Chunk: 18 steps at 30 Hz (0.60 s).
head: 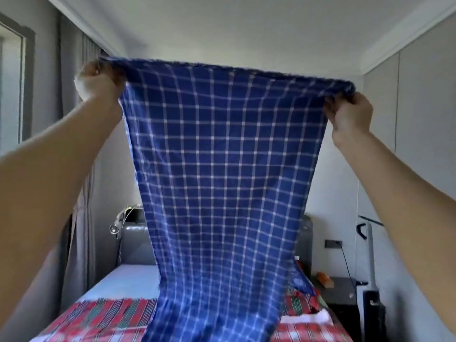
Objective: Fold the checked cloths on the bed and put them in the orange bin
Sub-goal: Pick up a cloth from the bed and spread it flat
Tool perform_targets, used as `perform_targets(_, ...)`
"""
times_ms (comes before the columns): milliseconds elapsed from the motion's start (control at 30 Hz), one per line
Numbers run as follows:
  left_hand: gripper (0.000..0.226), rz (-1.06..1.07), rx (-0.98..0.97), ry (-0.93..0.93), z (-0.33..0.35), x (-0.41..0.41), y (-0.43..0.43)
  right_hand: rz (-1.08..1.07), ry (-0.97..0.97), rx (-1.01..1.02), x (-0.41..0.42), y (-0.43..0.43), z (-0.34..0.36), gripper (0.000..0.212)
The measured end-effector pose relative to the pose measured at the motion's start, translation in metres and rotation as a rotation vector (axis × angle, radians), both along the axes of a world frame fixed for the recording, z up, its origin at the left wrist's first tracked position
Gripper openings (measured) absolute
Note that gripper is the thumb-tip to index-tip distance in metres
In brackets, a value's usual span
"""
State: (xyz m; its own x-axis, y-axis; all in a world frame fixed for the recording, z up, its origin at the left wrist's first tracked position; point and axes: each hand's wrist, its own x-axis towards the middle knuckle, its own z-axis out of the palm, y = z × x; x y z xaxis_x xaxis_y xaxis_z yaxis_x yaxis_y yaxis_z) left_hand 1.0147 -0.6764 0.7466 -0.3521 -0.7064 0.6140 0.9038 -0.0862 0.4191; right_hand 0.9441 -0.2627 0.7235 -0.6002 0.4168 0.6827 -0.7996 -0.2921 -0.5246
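Observation:
A blue cloth with a white check (222, 174) hangs spread out in front of me, high above the bed. My left hand (98, 80) grips its top left corner and my right hand (350, 112) grips its top right corner, both raised near head height. The cloth's lower end trails down to the bed. Under it lies a red and green checked cloth (103, 317), spread flat over the mattress. The orange bin is not in view.
The bed (128, 277) has a grey headboard (133, 243) against the far wall. A lamp (118, 223) stands at its left, by grey curtains. A dark nightstand (340, 299) with a small orange object and an upright vacuum (370, 280) stand at the right.

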Motion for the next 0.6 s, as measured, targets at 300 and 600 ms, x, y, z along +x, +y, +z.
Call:
perform_targets(300,0.042,0.133,-0.368,-0.278,-0.147,0.112,-0.019,-0.023,-0.231,0.278,0.101,0.014,-0.134,0.015)
perform_targets(600,0.035,0.085,-1.028,-1.054,-0.383,0.237,-0.077,-0.075,-0.7,0.824,0.236,0.049,-0.361,0.024)
